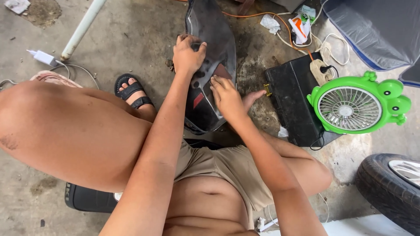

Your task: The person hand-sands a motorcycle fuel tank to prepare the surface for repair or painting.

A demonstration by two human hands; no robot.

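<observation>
The curved black plastic panel [210,65], standing on the concrete floor [131,39] between the knees, is clamped at its left edge by the left hand [187,54] and pressed by the right hand [227,98], and is judged stiff, light and smooth-surfaced.

- We see a stained concrete floor [131,30].
- On it lie a black case [291,100], a white charger [43,57], crumpled paper [270,22] and a tyre [389,188].

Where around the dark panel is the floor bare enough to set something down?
Bare concrete lies upper left, between the white pipe and the dark panel. Right of it is crowded: black case, green fan, cords, crumpled paper.
</observation>
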